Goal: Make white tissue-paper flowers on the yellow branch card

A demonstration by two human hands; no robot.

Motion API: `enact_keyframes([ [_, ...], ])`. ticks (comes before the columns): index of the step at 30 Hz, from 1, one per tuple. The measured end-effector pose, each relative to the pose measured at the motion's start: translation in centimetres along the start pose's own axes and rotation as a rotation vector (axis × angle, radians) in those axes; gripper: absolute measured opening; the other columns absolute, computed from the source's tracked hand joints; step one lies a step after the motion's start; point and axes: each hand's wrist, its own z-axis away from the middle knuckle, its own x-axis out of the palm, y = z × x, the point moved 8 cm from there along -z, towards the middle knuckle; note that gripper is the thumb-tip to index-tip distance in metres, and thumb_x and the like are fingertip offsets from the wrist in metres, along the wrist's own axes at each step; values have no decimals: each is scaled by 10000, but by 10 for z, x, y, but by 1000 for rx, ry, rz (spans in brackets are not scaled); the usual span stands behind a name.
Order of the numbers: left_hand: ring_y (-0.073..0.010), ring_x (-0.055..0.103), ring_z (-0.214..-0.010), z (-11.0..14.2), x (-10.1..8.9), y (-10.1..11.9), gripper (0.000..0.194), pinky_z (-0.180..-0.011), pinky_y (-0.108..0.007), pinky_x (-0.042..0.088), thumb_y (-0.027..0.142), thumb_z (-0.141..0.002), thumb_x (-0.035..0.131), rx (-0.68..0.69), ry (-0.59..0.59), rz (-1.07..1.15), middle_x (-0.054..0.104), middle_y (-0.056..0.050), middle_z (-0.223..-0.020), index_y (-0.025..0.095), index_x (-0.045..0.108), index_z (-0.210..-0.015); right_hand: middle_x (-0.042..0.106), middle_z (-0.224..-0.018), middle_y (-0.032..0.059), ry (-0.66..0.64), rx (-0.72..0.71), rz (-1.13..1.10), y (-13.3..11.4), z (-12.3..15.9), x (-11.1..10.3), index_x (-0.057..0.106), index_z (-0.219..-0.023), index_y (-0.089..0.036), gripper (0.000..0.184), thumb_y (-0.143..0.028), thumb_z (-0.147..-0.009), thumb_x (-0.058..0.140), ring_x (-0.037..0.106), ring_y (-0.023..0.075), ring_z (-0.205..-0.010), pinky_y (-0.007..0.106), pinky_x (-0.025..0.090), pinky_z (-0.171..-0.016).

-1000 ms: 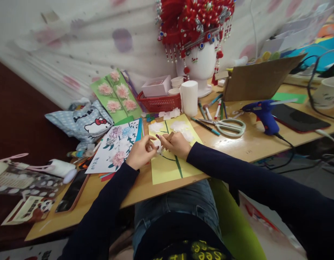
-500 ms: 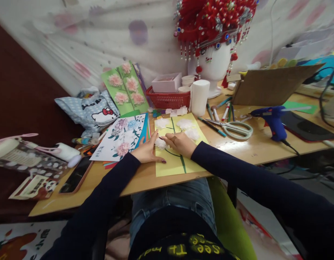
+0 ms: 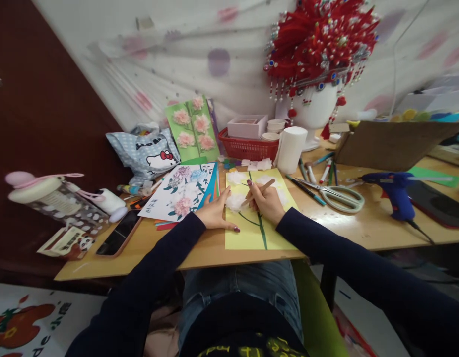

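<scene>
Your left hand [image 3: 214, 213] had unpinched, spread and empty, at 9 o'clock of the yellow paper [image 3: 239, 238], leaving the white flower [image 3: 234, 202] to 1 brown stick [image 3: 268, 185] your right hand [image 3: 268, 203] gripped.

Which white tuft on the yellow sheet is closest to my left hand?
The lower-left tuft, beside the spread fingers of your left hand. The other tufts lie higher up or farther right.
</scene>
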Motion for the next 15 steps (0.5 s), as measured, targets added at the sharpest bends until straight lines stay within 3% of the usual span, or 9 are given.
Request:
enact_keyframes([
  [10, -348, 197, -1433, 2, 1, 3, 1287, -1140, -583, 13, 606, -570, 784, 30, 39, 14, 253, -212, -1532, 165, 22, -1508, 466, -344, -9, 208, -37, -82, -6, 5, -19, 545, -520, -159, 587, -639, -851, 471, 398, 71, -283, 185, 304, -310],
  [12, -334, 287, -1402, 5, -10, 5, 1100, -1149, -549, 94, 553, -642, 763, 65, 91, 31, 327, -212, -1502, 151, 173, -1480, 453, -331, -10, 228, -1, -149, -3, 4, -21, 536, -503, -162, 587, -644, -835, 488, 379, 71, -272, 189, 279, -296],
  [15, -271, 483, -1270, 16, -57, -3, 528, -1094, -428, 308, 397, -764, 682, 119, 354, 83, 541, -143, -1354, 170, 517, -1211, 429, -309, -12, 238, 63, -237, 1, 2, -21, 527, -481, -169, 588, -660, -804, 510, 344, 72, -253, 199, 246, -275],
])
